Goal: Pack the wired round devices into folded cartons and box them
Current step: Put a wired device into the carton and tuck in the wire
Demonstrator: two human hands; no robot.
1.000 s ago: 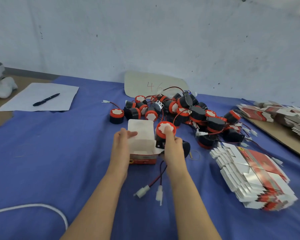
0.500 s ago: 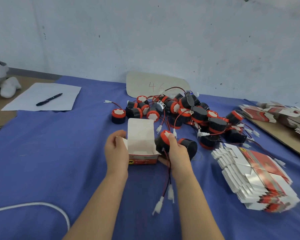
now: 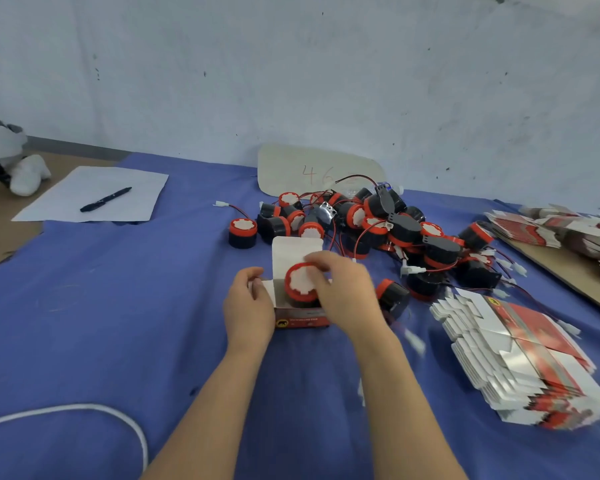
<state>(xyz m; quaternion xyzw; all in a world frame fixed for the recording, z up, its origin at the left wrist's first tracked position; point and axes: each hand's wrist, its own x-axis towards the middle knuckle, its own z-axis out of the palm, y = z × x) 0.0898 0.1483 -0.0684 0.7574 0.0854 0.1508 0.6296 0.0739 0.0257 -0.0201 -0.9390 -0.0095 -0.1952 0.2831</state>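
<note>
Right fingers (image 3: 318,264) gripping round device (image 3: 300,283), device at carton (image 3: 302,321) mouth

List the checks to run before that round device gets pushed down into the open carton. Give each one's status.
1. Carton mouth open, lid flap raised: ok.
2. Left hand holds the carton's left side: ok.
3. Right hand grips the round device at the mouth: ok.
4. Device fully seated: not ok; its red top stands above the rim.
5. Connectors inside the carton: not ok; blurred white pieces trail outside, beside the right forearm.
6. Carton bottom closed: cannot tell; hidden.
</note>
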